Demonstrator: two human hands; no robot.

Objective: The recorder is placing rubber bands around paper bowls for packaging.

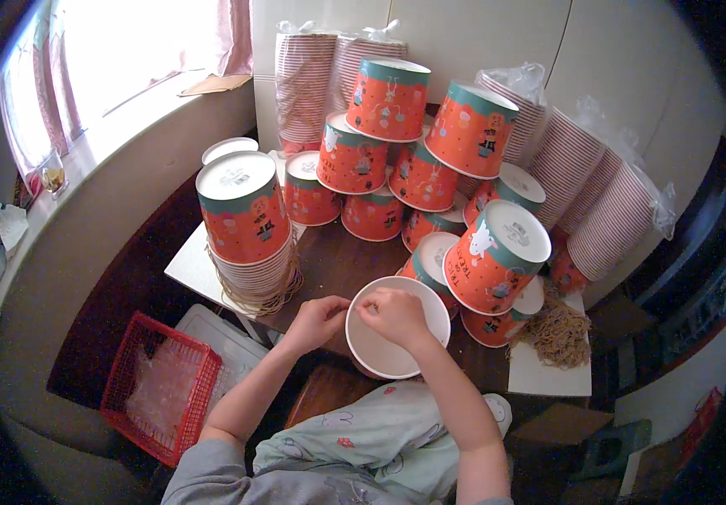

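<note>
A white-lined paper bucket [377, 352] stands with its open mouth up at the table's near edge, just in front of my lap. My left hand [321, 323] is at the left side of its rim, thumb and fingertips pinched together. Over the opening, my right hand [394, 315] is curled closed, its fingertips near the inside of the left rim. Whatever is between the fingers of either hand is too small to make out. To the left, an upside-down stack of nested buckets [243, 206] has loops of tan cord [285, 284] around its lower part.
Several upside-down orange and green buckets [390, 101] are piled across the table [322, 268]. Plastic-wrapped bucket stacks [305, 93] line the wall. A tan cord bundle [558, 335] lies at the right. A red basket [214, 374] holding clear plastic stands low at the left.
</note>
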